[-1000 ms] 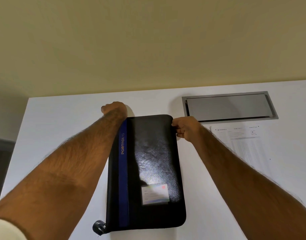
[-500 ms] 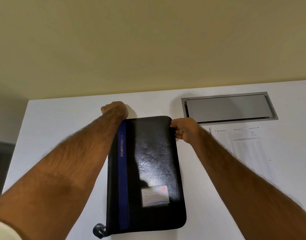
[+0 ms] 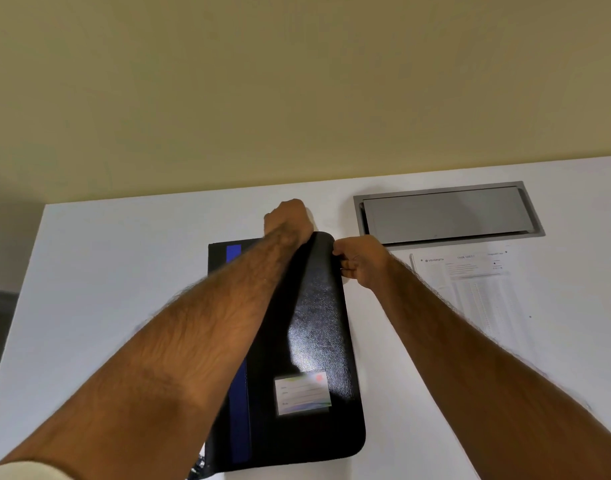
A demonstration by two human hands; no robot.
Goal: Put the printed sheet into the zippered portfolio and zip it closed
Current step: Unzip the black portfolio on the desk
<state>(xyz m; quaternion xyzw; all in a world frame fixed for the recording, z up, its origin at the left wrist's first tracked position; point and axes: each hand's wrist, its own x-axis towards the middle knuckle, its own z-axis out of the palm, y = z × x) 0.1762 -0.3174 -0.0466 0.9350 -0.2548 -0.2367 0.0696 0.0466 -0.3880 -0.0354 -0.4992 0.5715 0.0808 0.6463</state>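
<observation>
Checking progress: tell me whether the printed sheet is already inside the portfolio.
No, the printed sheet lies flat on the white table, to the right of the black portfolio and apart from it.

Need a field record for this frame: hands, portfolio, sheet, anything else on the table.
table: white
portfolio: black, blue stripe, lying on table, cover down
left hand: fist curled at portfolio's far edge; what it grips is hidden
right hand: pinches portfolio's far right corner
printed sheet: flat on table, right of portfolio, not yet inside
hatch: grey metal, set in table beyond sheet
</observation>
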